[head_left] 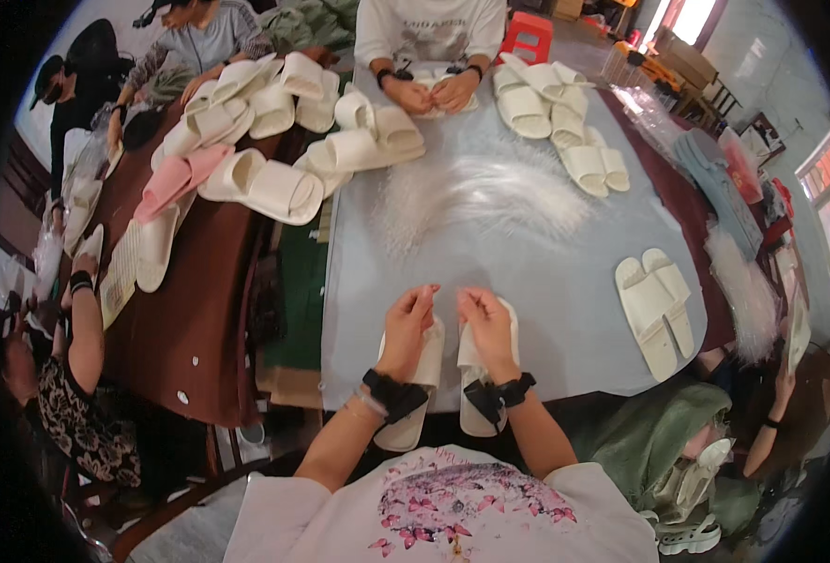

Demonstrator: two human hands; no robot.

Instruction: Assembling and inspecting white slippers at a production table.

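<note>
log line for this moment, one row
left hand on left slipper | right hand on right slipper | table

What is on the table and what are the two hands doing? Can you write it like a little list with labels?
left hand: fingers pinched together over the left cream slipper
right hand: fingers pinched over the right cream slipper
table: pale blue-grey top
middle of table: heap of thin white strands
right of hands: another cream slipper pair
far left: piled cream slippers, one pink slipper
across table: another person's hands
</note>
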